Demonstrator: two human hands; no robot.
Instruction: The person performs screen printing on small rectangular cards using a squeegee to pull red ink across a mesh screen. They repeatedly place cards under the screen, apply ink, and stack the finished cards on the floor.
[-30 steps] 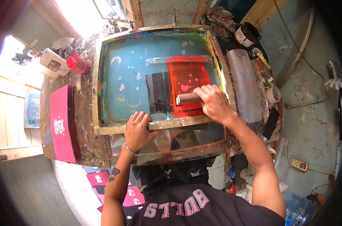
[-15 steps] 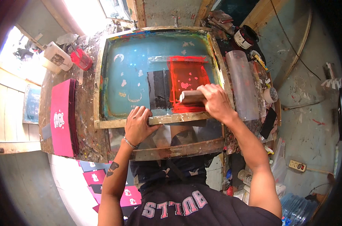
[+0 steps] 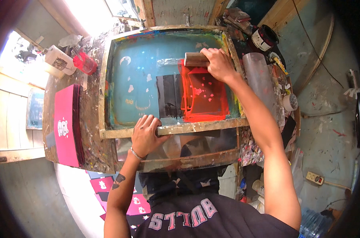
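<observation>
A wood-framed printing screen (image 3: 134, 79) with blue mesh lies across the bench. My left hand (image 3: 146, 133) is closed over its near rail, fingers on top and thumb along the front. My right hand (image 3: 219, 65) grips a wooden-handled squeegee (image 3: 195, 59) at the far end of a red ink patch (image 3: 213, 107). Pale pink spots and a small figure show through the red. The squeegee's blade is hidden under its handle. Beside the red, black tape (image 3: 169, 95) covers a strip of mesh. Moon, star and cloud shapes mark the mesh further left.
Pink printed sheets (image 3: 65, 123) form a stack on the bench's left. Behind them stand a red cup (image 3: 84, 63) and a white jug (image 3: 60, 59). A clear plastic roll (image 3: 259, 75) lies right of the screen, near a dark ink tub (image 3: 263, 39). More prints lie below, left.
My right hand has moved the squeegee from the near end of the red patch to its far end. My left hand stays on the near rail.
</observation>
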